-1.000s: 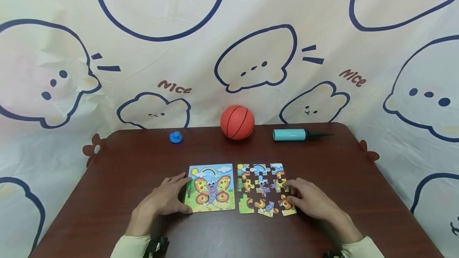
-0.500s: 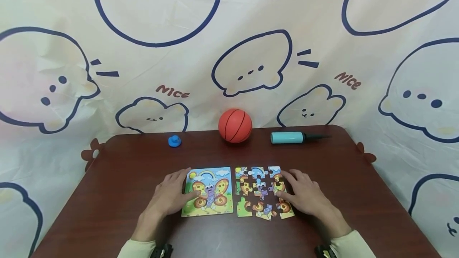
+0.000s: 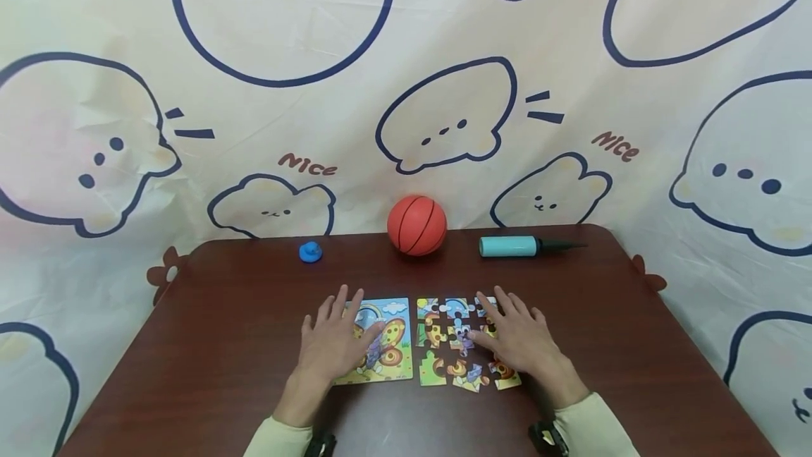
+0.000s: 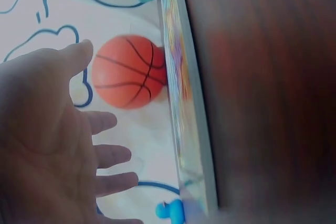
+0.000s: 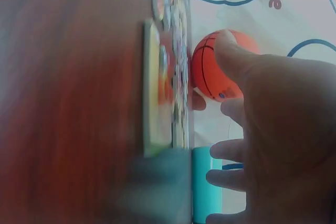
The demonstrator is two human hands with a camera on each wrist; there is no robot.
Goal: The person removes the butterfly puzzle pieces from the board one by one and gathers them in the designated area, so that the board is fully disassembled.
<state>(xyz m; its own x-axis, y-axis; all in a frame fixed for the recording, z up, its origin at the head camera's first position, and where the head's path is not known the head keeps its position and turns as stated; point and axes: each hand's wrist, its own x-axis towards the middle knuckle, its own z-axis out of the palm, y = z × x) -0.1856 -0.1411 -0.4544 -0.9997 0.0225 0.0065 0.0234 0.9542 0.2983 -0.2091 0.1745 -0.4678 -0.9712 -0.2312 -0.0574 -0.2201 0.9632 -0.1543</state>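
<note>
A square butterfly picture board (image 3: pixel 398 367) lies on the table left of centre. My left hand (image 3: pixel 333 348) hovers over its left half, fingers straight and spread, hiding part of the picture. The left wrist view shows a gap between this hand (image 4: pixel 42 135) and the board (image 4: pixel 191 108). Beside the board, several jigsaw pieces (image 3: pixel 433 370) lie slightly apart in rows, making the same butterfly picture. Above the right-hand pieces is my right hand (image 3: pixel 523 340), fingers extended and nothing held; it covers some of them. In the right wrist view, the nearest jigsaw piece (image 5: pixel 152 93) lies flat below the palm.
Along the table's back edge are a small blue rubber duck (image 3: pixel 310 252), a red toy basketball (image 3: pixel 416 225) and a teal hand pump (image 3: pixel 509 246) with a black nozzle. Behind the dark brown table (image 3: pixel 209 344) hangs a patterned cloth (image 3: pixel 355 27).
Both hands have left the outer edges of the board and the pieces, moving inward over them with fingers spreading. The board and the jigsaw pieces keep their layout. The head view has tilted slightly upward.
</note>
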